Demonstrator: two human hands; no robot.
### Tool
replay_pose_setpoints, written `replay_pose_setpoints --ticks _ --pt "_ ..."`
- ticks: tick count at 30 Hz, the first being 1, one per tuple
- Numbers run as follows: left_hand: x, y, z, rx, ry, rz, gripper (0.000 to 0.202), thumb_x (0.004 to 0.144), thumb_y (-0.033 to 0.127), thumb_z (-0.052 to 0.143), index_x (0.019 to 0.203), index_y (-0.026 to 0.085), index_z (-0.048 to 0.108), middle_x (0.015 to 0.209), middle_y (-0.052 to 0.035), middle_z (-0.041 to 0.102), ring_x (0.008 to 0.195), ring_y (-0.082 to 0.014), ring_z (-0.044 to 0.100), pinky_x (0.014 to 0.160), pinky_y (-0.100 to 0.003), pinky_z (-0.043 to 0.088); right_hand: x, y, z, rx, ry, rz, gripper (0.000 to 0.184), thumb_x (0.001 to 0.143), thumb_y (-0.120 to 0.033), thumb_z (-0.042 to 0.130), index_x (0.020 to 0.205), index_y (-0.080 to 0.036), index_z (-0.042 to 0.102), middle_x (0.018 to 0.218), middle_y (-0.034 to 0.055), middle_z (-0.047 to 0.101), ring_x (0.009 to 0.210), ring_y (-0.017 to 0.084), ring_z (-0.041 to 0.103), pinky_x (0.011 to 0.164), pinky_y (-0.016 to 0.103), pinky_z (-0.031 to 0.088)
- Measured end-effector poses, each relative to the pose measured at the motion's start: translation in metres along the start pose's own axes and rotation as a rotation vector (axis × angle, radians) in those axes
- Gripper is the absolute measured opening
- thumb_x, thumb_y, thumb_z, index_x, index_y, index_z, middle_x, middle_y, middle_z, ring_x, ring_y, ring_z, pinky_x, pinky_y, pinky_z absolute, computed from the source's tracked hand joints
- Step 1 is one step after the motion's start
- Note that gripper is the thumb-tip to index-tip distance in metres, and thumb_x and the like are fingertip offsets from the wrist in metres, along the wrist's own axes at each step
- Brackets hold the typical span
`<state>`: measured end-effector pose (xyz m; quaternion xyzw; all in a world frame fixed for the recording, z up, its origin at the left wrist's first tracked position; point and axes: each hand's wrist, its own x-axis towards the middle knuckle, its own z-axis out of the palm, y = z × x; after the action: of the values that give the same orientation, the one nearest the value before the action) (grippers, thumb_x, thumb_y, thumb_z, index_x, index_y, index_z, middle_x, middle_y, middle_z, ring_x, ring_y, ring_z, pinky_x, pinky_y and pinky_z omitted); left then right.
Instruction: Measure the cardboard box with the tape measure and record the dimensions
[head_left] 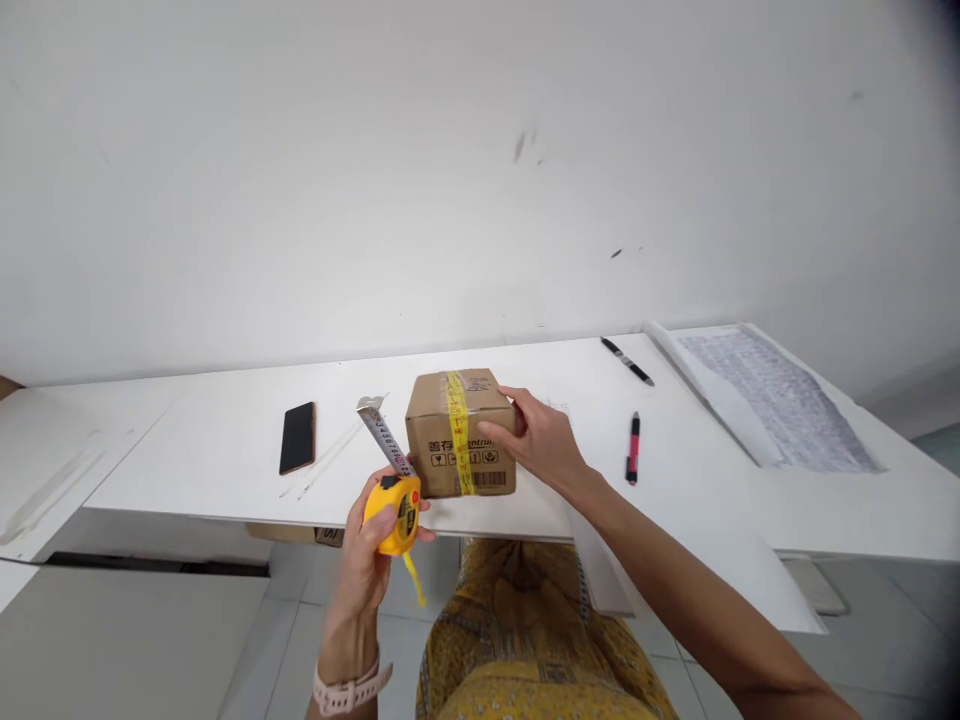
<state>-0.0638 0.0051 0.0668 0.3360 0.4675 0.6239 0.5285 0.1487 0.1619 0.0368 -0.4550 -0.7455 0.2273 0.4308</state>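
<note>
At counter (225, 470) front edge: carton (435, 440), tape measure (406, 516)

I've got left grip (367, 540) clamped round the tape measure, blade (388, 438) out, left of the carton; right grip (544, 435) clamped on the carton's right side.

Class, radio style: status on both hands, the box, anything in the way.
Left hand holds tape measure, blade extended. Right hand on box, right side. Box closed. Phone left, pens right, seemingly not blocking.

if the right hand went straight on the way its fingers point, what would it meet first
The cardboard box; the right hand points at its right side and seems to touch it, though depth is hard to judge.
</note>
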Motion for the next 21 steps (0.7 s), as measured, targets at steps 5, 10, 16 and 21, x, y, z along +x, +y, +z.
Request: replay_pose_setpoints --ticks 5,10,16,21 --pt "0.002 0.026 0.012 -0.003 0.041 -0.022 0.043 0.075 0.042 0.076 0.107 0.014 0.070 0.118 -0.0131 0.066 0.082 -0.0238 0.068 0.055 -0.033 0.064 0.029 -0.016 -0.015 -0.044 0.088 -0.080 0.037 0.088 -0.058 0.057 0.094 -0.023 0.064 0.121 0.0119 0.063 0.114 0.031 0.058 0.080 0.042 0.053" --pt "-0.010 0.018 0.034 -0.106 0.088 -0.110 0.039 0.079 0.042 0.072 0.104 0.012 0.071 0.117 -0.0161 0.068 0.081 -0.0255 0.069 0.052 -0.033 0.063 0.041 -0.018 -0.004 0.302 -0.074 -0.217 0.023 0.098 -0.038 0.046 0.108 -0.025 0.062 0.111 0.0072 0.068 0.104 0.023 0.063 0.089 0.041 0.051" --pt "-0.017 -0.018 0.052 -0.173 0.071 -0.333 0.045 0.073 0.049 0.078 0.098 0.013 0.070 0.107 -0.0156 0.070 0.081 -0.0277 0.069 0.055 -0.036 0.062 0.029 -0.020 0.005 0.290 0.037 -0.291 0.021 0.099 -0.034 0.045 0.108 -0.026 0.062 0.106 0.0080 0.069 0.103 0.025 0.063 0.091 0.045 0.051" --pt "-0.015 -0.020 0.064 -0.103 0.167 -0.285 0.052 0.062 0.054 0.084 0.092 0.014 0.068 0.095 -0.0103 0.067 0.080 -0.0273 0.068 0.052 -0.035 0.061 0.026 -0.019 0.003 0.228 0.044 -0.392 0.030 0.100 -0.030 0.041 0.124 -0.028 0.060 0.113 0.0080 0.069 0.106 0.026 0.062 0.093 0.048 0.050"
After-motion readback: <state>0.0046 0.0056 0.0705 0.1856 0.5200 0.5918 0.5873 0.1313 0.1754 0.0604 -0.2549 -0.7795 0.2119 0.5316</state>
